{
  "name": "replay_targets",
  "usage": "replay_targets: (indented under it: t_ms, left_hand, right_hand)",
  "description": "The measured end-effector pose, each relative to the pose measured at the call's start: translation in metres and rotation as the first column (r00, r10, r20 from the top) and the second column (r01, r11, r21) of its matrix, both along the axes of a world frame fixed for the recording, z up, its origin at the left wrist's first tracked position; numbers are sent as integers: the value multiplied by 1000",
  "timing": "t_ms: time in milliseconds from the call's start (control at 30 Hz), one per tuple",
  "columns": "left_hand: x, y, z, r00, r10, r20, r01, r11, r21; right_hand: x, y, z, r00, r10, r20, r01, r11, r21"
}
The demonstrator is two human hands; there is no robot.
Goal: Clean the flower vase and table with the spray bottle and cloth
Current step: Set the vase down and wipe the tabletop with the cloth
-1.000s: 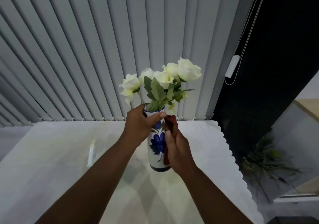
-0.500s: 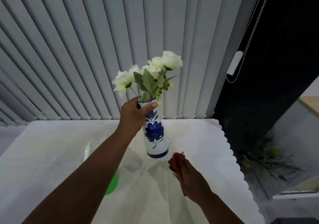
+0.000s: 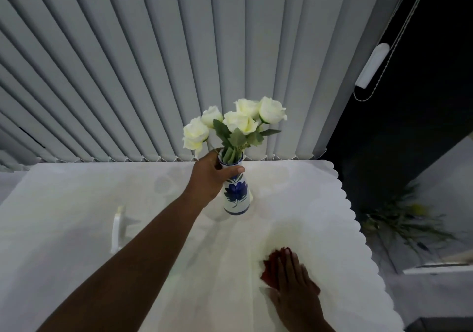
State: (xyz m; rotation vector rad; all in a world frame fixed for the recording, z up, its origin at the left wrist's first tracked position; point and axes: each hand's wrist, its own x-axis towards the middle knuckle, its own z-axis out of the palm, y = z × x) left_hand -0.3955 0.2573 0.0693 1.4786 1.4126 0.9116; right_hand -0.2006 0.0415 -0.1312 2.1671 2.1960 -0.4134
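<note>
The left hand [image 3: 208, 178] gripped the flower vase [image 3: 236, 193] at its neck (top-heavy, likely to tip); the right hand [image 3: 294, 283] pressed flat on the red cloth [image 3: 271, 267].

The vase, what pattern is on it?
The vase is white with a blue flower and blue base band, seen in the head view.

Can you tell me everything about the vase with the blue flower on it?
The vase is white and glossy, like glazed ceramic, with a blue painted flower and leaves and a blue band round its base. It narrows to a neck and holds white roses with green leaves. It stands upright near the table's far edge, before the blinds. The left hand wraps its neck; whether the base touches the table cannot be told.
</note>
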Motion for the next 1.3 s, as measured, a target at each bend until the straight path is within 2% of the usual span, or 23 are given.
replay_targets:
  t_ms: [67, 233, 333, 467, 667, 900, 1300]
  left_hand:
    - [2, 5, -9, 1000, -20, 14, 20, 1000, -11]
    - [5, 24, -32, 997, -74, -6, 74, 996, -50]
    - [7, 33, -41, 992, -124, -16, 123, 990, -68]
    - [10, 46, -49, 983, -176, -44, 173, 983, -67]
    - [11, 61, -69, 976, -215, -39, 212, 974, -78]
    - [10, 63, -84, 971, -236, 33, 238, 965, -110]
    - [8, 63, -97, 959, -279, 44, 282, 953, -108]
  right_hand:
    - [-1, 9, 2, 997, -68, -43, 68, 998, 18]
    - [-10, 80, 43, 930, -163, -329, 195, 979, 67]
    - [-16, 147, 66, 848, -161, -505, 186, 982, -1]
    - [-22, 211, 83, 684, -174, -709, 178, 982, -69]
    - [-22, 238, 79, 672, -39, -739, 84, 996, 24]
    - [-22, 239, 64, 698, -19, -716, 83, 995, 54]
    - [-24, 238, 48, 693, -40, -720, 119, 991, 60]
